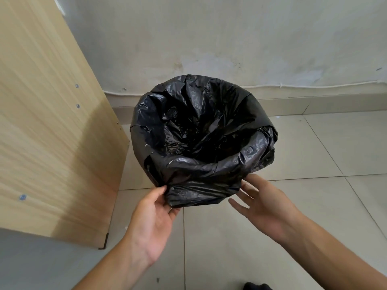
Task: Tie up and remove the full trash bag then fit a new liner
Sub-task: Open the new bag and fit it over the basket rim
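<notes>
- the left hand point(154, 221) pinches the overhanging near fold of the black liner point(209, 164) between thumb and fingers.
- the right hand point(265, 205) hovers just beside the liner's near right side, fingers straight and spread, holding nothing.
- the liner is draped open over a bin standing on the tiled floor point(314, 206), near the wall point(230, 38).
- a wooden cabinet panel point(48, 122) stands left of it.

Left hand point(154, 218) at seven o'clock, palm up, thumb and fingers pinching a fold of crinkled black plastic liner point(201, 164). Right hand point(266, 206) at five o'clock, fingers straight, spread, touching it.
</notes>
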